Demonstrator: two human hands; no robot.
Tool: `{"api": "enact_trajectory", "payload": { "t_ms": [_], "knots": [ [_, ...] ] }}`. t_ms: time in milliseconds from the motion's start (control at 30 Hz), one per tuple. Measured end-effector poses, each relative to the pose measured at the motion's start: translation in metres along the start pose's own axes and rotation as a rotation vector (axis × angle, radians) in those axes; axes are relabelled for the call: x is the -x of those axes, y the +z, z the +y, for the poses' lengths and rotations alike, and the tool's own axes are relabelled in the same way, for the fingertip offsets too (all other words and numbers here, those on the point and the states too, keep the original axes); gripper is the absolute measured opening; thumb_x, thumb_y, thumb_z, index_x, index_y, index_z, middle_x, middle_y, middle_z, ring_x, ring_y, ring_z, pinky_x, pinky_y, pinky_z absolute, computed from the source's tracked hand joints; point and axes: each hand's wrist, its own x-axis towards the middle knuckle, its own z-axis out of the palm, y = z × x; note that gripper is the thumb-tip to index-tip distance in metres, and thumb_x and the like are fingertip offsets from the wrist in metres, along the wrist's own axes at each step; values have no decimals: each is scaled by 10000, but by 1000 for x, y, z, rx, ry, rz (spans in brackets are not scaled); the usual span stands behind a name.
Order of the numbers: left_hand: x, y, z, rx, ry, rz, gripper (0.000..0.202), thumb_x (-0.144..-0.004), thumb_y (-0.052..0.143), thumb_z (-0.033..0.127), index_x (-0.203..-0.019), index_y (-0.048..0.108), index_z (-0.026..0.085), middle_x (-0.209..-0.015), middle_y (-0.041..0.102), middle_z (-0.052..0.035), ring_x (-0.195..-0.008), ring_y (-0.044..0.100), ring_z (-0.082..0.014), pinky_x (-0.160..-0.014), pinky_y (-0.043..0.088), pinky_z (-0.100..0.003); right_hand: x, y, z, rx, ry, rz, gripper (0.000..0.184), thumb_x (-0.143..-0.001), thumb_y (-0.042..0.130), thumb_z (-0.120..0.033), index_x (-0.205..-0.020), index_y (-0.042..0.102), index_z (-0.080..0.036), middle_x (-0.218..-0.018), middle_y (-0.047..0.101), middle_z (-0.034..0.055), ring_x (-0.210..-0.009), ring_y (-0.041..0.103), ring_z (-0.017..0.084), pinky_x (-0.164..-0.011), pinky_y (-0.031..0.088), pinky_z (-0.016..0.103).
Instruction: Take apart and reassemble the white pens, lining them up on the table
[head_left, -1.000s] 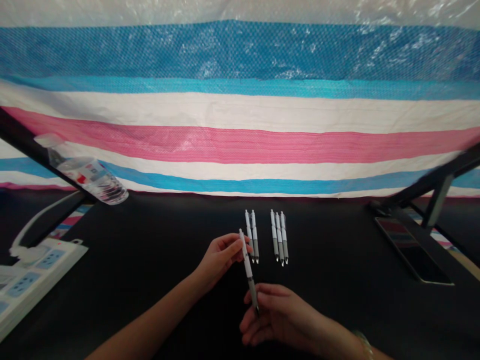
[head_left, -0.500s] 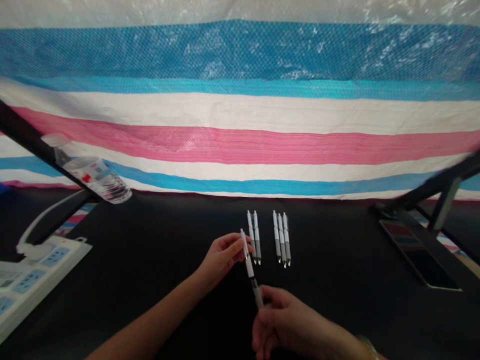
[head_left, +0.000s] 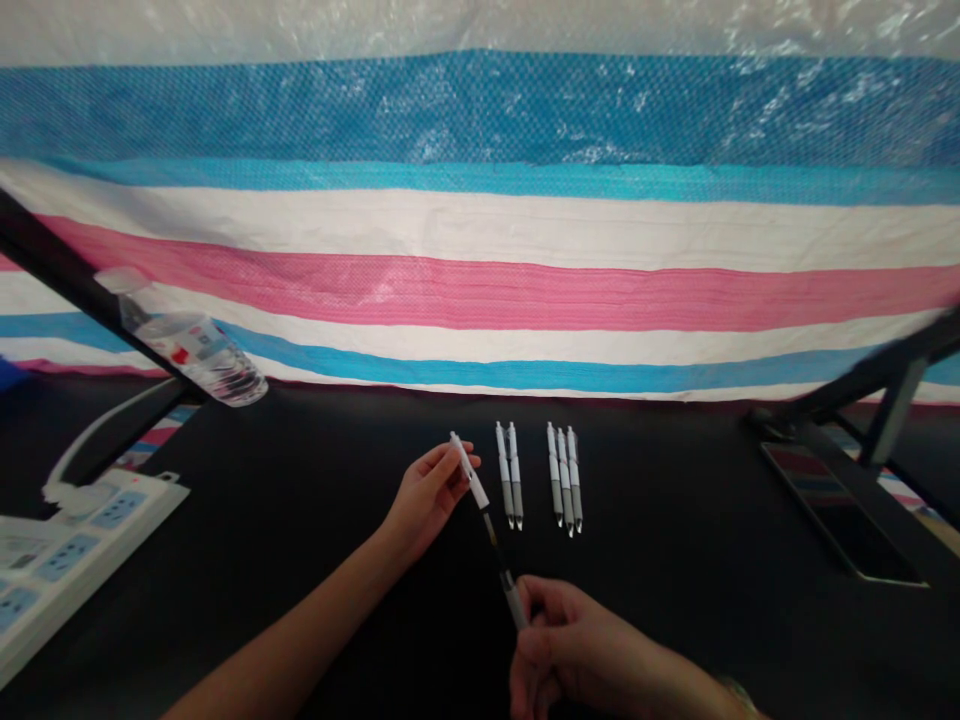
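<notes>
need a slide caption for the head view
Left hand holds a pen's white barrel, right hand its grey grip, the refill bared between; five pens lie nearby.

The left hand [head_left: 429, 493] holds a white pen barrel [head_left: 478, 491], the right hand [head_left: 561, 630] a grey grip [head_left: 515, 606], with a refill [head_left: 491, 532] between them. From there, two pens [head_left: 505, 475] lie toward one o'clock, three pens [head_left: 565, 477] at two, a phone [head_left: 841, 510] at three, a power strip [head_left: 91, 533] at nine, a bottle [head_left: 217, 362] at ten.

A black table [head_left: 337, 450] is carrying a pair of pens [head_left: 515, 475] here, a trio [head_left: 565, 480] lying just to their right. A phone [head_left: 840, 510] is resting over on the right, a power strip [head_left: 90, 540] at the left, a bottle [head_left: 217, 365] standing beyond it.
</notes>
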Motion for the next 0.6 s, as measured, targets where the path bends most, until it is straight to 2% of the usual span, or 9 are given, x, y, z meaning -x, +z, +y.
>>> {"api": "enact_trajectory", "payload": {
  "t_ms": [200,333,433,600],
  "knots": [
    [-2,-1,0,9,-5,15,234,-720,869,274,-862,765,120,-735,745,-43,-613,649,-92,-557,513,-157,-1,-2,3,-6,-10,3,405,-797,759,-357,-920,405,-204,-707,747,88,-580,712,186,-515,494,207],
    [4,1,-4,-35,-32,-36,326,-661,910,344,-849,764,122,-729,743,-49,-632,650,-104,-592,518,-174,0,-2,2,-8,-24,-15,390,-817,744,-368,-924,408,-201,-729,748,87,-591,720,187,-531,500,210],
    [12,5,-8,-96,-59,-128,378,-629,925,380,-837,765,109,-712,740,-69,-599,625,-110,-584,500,-202,-1,-2,0,-17,-32,-22,394,-825,751,-381,-916,414,-198,-732,748,88,-587,719,186,-525,492,207],
    [19,6,-9,-203,-93,-318,336,-665,902,381,-803,743,120,-704,742,-76,-510,558,-88,-531,440,-214,-1,-4,1,-27,-43,-10,423,-827,768,-415,-933,425,-192,-729,739,79,-577,702,178,-540,477,218]
  ]
}}
